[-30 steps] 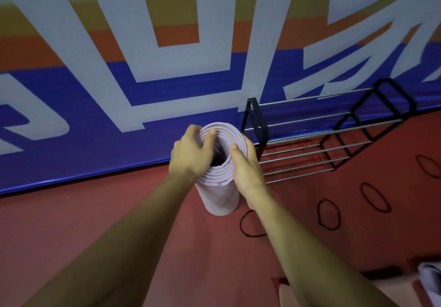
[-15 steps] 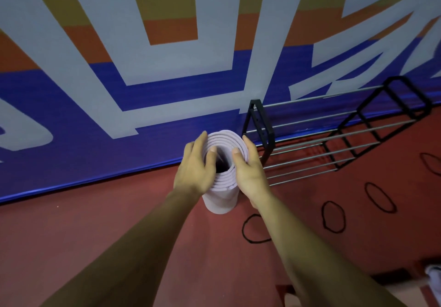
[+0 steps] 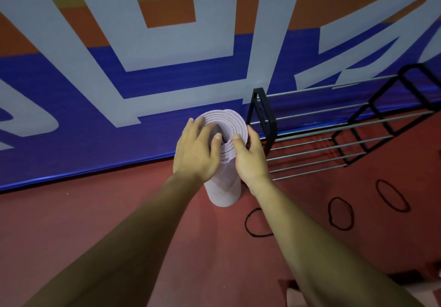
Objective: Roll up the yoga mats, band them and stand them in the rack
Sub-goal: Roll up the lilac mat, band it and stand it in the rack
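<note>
A rolled lilac yoga mat (image 3: 225, 192) stands upright on the red floor, just left of the rack (image 3: 262, 120). Its spiral top looks squeezed into an oval. My left hand (image 3: 194, 151) lies over the top's left side, thumb on the spiral layers and fingers over the outer rim. On the roll's right side my right hand (image 3: 250, 156) grips it, thumb on top and fingers hidden behind. No band shows on the visible part of the mat. The rack is a black frame with several metal rods, and nothing stands in it.
Three black band loops lie on the floor to the right: a near loop (image 3: 257, 222), a middle loop (image 3: 340, 213) and a far loop (image 3: 391, 195). A blue, orange and white banner wall (image 3: 119, 92) rises right behind the mat and rack.
Both hands have shifted on the top of the roll, the left one spreading further over it. The top has been pressed narrower. The mat stays on the floor beside the rack.
</note>
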A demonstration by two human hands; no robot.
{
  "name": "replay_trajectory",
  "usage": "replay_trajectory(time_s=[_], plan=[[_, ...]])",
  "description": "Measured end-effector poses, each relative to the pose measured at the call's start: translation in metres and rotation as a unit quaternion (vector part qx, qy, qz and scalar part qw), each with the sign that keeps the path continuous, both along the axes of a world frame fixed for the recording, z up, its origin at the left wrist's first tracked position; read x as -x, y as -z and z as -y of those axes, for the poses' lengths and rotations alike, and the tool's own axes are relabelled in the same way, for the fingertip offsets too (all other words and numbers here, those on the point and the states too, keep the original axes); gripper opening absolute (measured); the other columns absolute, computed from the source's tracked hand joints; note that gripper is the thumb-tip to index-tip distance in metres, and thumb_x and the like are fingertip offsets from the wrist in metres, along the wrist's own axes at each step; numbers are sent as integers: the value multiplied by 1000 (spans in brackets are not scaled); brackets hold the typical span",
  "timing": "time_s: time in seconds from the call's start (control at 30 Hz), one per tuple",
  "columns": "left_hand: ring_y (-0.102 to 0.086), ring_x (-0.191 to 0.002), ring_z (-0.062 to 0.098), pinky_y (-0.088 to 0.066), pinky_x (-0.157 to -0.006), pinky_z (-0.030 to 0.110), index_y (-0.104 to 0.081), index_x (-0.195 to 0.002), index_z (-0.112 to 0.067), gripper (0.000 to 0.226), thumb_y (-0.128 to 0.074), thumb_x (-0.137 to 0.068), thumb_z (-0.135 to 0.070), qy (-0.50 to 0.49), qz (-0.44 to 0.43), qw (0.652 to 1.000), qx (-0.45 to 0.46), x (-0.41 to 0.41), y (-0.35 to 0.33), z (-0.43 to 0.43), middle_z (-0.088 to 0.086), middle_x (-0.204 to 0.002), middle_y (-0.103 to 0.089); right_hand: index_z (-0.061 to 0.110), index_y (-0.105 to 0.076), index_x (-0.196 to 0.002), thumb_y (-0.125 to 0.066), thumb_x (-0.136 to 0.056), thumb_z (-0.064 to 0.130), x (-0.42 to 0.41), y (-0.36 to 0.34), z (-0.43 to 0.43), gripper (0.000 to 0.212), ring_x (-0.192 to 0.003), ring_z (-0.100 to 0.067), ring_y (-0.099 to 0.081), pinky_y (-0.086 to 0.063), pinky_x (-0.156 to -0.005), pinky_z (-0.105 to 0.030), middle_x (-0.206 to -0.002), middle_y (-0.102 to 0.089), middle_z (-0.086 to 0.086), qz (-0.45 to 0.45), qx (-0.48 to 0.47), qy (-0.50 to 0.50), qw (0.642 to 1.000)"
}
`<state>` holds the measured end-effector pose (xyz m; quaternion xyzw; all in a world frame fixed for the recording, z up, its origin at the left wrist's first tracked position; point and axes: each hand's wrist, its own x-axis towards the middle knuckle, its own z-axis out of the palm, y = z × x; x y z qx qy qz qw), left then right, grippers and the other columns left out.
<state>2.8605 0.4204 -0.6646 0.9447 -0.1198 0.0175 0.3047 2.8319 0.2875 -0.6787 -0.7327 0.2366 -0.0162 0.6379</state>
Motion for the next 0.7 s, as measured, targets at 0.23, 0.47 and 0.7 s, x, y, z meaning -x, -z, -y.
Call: replay_trajectory(time_s=[0.23,0.47,0.7], plan=[[-23,-152,27,-23,-121,52,-60,-134,-17,58,-25,-99,-45,27,36,999,-17,-2,1,-2,7,-159,-38,41,-31,-152,-44,-85,68,-7,2,-3,73,-140,-17,-43,-40,-113,-49,-156,-43,7,0,23,15,1000],[-24,-151,23,-13,-123,48,-58,-134,-20,52,-25,-101,-41,30,57,997,-35,0,-7,-2,3,-157,-41,38,-30,-154,-45,-94,62,-8,-1,3,66,-144,-16,-37,-35,-117,-46,-159,-38,8,12,30,16,999],[-44,-137,20,-26,-115,42,-62,-129,-15,47,-32,-100,-37,60,123,990,-35,11,-15,11,2,-141,-56,35,-34,-154,-45,-102,50,4,2,13,55,-145,-14,-36,-33,-119,-44,-158,-38,7,25,26,28,999]])
